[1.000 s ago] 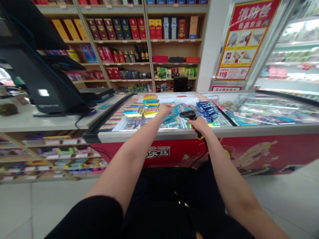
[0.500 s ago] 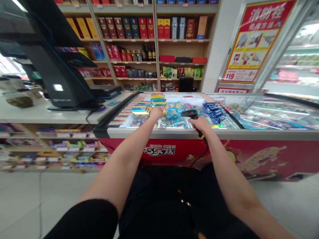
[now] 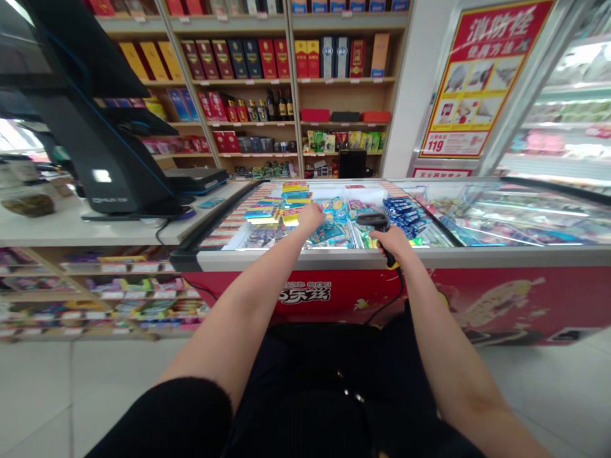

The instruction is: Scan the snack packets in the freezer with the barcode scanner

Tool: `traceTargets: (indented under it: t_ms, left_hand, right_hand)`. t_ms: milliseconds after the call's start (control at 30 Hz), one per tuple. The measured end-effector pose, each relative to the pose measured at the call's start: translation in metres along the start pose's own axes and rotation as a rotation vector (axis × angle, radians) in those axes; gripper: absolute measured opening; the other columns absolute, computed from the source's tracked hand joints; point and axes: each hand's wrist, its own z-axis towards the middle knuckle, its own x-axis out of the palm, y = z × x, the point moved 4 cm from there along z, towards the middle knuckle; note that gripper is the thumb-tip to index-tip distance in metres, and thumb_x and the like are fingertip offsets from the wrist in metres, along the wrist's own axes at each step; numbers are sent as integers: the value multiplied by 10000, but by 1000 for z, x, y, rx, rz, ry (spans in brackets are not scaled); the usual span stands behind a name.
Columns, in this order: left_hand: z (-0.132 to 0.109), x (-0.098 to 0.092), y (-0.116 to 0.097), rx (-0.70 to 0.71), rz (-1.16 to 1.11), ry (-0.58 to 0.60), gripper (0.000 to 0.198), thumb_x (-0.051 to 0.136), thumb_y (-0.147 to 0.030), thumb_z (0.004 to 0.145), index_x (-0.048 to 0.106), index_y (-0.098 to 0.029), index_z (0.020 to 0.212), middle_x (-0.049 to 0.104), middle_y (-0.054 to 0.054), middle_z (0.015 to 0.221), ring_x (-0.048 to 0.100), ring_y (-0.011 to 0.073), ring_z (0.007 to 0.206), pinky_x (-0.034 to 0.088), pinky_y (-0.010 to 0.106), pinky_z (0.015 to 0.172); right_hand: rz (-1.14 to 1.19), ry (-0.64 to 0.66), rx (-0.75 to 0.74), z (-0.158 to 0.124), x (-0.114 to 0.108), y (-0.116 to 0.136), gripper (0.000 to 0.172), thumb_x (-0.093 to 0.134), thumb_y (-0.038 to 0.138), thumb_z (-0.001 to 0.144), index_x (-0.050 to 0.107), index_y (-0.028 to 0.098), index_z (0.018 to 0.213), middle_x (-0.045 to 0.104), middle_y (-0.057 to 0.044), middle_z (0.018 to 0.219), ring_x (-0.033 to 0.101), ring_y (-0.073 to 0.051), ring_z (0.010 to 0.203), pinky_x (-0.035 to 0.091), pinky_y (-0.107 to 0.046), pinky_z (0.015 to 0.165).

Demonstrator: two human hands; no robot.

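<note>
My right hand [image 3: 394, 242] is wrapped round the handle of a black barcode scanner [image 3: 373, 221], whose cable hangs down the freezer's front. My left hand [image 3: 312, 217] is over the open chest freezer [image 3: 267, 259], fingers curled; what they hold, if anything, is hidden. Just left of it lie stacked yellow and blue boxes [image 3: 263, 210]. Light-blue packets [image 3: 334, 234] are beside and beyond my left hand. Dark-blue wrapped packs [image 3: 405, 215] fill a section behind and right of the scanner.
A black checkout terminal [image 3: 109, 146] and a scale [image 3: 198, 179] stand on the white counter [image 3: 128, 232] at left. Shelves of boxes and bottles [image 3: 293, 84] rise behind the freezer. Its right part has a glass cover [image 3: 515, 219].
My left hand has moved right, away from the stacked boxes and towards the light-blue packets. The right hand and scanner have shifted slightly right. The view has shifted a little.
</note>
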Motion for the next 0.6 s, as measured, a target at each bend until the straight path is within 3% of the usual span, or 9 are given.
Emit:
traceTargets:
  t_ms: [267, 467, 600]
  left_hand:
    - [10, 46, -65, 154, 29, 116, 290, 508, -202, 891, 745, -124, 1038, 716, 158, 1117, 654, 255, 1097, 480, 289, 941]
    - [27, 70, -88, 181, 72, 114, 403, 541, -329, 905, 664, -124, 1229, 563, 176, 1376, 583, 270, 1221, 425, 304, 1035]
    - [39, 83, -98, 198, 108, 161, 453, 531, -397, 924, 611, -163, 1304, 550, 168, 1400, 537, 291, 1287, 408, 336, 1053]
  right_hand:
    - [66, -76, 73, 5, -33, -29, 196, 704, 235, 805, 539, 176, 717, 535, 28, 454, 476, -113, 345, 387, -218, 343]
    - [105, -108, 75, 7, -52, -47, 182, 704, 228, 819, 539, 178, 760, 529, 41, 458, 483, -111, 347, 391, -212, 347]
    - [118, -129, 83, 5, -62, -53, 177, 681, 220, 831, 528, 182, 749, 529, 40, 462, 483, -108, 346, 393, -207, 339]
